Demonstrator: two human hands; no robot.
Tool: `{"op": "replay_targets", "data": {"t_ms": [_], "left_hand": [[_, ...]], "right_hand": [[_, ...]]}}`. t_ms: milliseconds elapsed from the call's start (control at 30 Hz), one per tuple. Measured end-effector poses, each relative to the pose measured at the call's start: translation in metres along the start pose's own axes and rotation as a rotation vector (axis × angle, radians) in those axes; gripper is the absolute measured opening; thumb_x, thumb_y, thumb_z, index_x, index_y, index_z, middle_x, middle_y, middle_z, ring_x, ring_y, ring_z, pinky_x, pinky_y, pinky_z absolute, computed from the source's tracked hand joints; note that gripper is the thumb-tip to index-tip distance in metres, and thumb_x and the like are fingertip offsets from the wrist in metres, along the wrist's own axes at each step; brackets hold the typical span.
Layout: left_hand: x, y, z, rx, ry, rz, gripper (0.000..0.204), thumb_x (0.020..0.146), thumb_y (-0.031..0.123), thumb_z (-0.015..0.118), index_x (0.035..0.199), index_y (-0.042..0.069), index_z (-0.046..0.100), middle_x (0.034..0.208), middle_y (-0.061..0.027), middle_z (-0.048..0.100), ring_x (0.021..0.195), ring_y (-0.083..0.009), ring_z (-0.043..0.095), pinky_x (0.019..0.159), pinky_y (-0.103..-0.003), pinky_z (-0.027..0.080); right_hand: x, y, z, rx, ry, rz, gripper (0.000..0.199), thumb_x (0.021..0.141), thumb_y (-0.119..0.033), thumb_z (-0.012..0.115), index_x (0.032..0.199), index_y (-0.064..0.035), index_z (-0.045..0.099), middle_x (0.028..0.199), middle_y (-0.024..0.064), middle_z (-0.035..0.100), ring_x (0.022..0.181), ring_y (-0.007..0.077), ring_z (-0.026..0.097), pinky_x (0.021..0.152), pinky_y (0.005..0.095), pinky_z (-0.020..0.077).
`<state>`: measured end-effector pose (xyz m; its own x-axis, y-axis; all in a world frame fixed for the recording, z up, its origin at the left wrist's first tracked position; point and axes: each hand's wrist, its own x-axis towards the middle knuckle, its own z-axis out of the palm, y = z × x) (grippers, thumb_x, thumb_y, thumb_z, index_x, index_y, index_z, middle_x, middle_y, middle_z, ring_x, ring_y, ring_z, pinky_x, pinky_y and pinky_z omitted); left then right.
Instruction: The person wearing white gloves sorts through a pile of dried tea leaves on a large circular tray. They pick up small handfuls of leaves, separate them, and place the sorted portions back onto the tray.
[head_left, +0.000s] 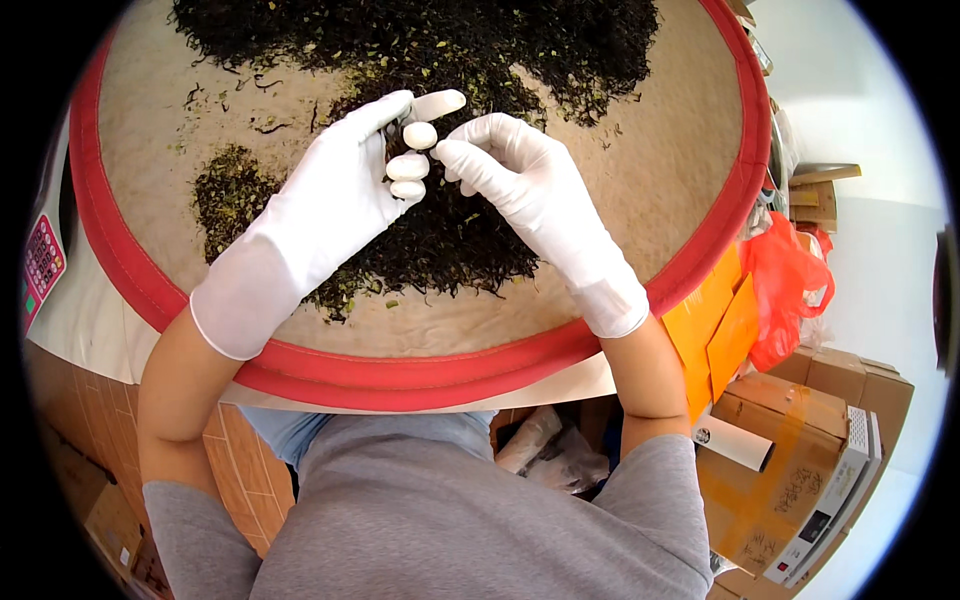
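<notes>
Head view: gloved hands over dried leaves on round tray.

Red tray rim (420, 385) is seen nearest, at 6 o'clock. Above it, left hand (320, 215) is held with fingers curled narrow, index extended; right hand (525, 195) is pinched at the left fingertips (420, 135); whether a leaf is held cannot be told. Dark leaf pile (440, 240) lies beneath both, a larger heap (420, 35) at 12 o'clock.

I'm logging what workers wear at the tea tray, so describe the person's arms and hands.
Both the left hand and the right hand wear thin white gloves, snug on the fingers and ending in loose cuffs just past the wrists. The forearms are bare. Short grey sleeves of a T-shirt cover the upper arms.
</notes>
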<state>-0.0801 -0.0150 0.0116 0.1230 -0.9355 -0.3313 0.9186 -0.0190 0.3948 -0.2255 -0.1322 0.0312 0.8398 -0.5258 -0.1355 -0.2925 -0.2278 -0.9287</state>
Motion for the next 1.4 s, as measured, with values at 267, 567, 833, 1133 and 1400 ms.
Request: {"op": "replay_targets", "data": {"t_ms": [267,567,833,1133,1400], "left_hand": [[0.0,-0.007,-0.001,-0.011,0.027,-0.02,0.033,0.105,0.026,0.048,0.127,0.003,0.055,0.076,0.0056,0.045,0.058,-0.0042,0.037,0.051,-0.019,0.033],[-0.002,0.022,-0.008,-0.191,-0.059,0.143,0.035,0.107,0.02,0.043,0.138,0.005,0.052,0.08,0.0044,0.046,0.062,-0.0058,0.035,0.055,-0.021,0.032],[0.0,0.03,-0.018,-0.247,-0.169,0.147,0.038,0.108,0.019,0.04,0.141,0.004,0.049,0.082,0.0035,0.046,0.064,-0.0074,0.034,0.058,-0.023,0.034],[0.001,0.027,-0.027,-0.186,-0.237,0.164,0.04,0.106,0.019,0.044,0.14,-0.002,0.048,0.086,0.0019,0.056,0.066,-0.0064,0.039,0.058,-0.021,0.037],[-0.003,0.023,-0.014,-0.073,-0.047,0.188,0.04,0.107,0.018,0.043,0.142,0.001,0.047,0.093,-0.0008,0.06,0.073,-0.0075,0.051,0.064,-0.021,0.046]], "right_hand": [[0.001,0.002,0.001,0.044,0.004,0.07,0.022,0.095,-0.022,0.067,0.096,-0.0001,0.067,0.078,0.0027,0.066,0.07,0.0077,0.058,0.065,0.0238,0.0482],[0.002,-0.009,-0.027,-0.188,0.305,-0.11,0.014,0.093,-0.015,0.067,0.097,-0.0021,0.07,0.077,0.0022,0.067,0.069,0.0075,0.059,0.063,0.0239,0.049],[0.003,0.018,-0.022,-0.809,-0.087,-0.47,0.014,0.079,-0.007,0.069,0.093,-0.0069,0.07,0.09,0.0107,0.066,0.087,0.0316,0.064,0.078,0.041,0.0526],[0.002,0.018,-0.017,-0.732,-0.09,-0.383,0.011,0.082,-0.006,0.071,0.092,-0.0086,0.068,0.09,0.0079,0.061,0.085,0.0256,0.062,0.077,0.0349,0.0517],[-0.003,-0.007,-0.031,0.025,-0.188,0.098,0.018,0.1,-0.017,0.059,0.105,-0.0007,0.065,0.096,0.0042,0.07,0.08,0.01,0.061,0.077,0.0227,0.0496]]}}
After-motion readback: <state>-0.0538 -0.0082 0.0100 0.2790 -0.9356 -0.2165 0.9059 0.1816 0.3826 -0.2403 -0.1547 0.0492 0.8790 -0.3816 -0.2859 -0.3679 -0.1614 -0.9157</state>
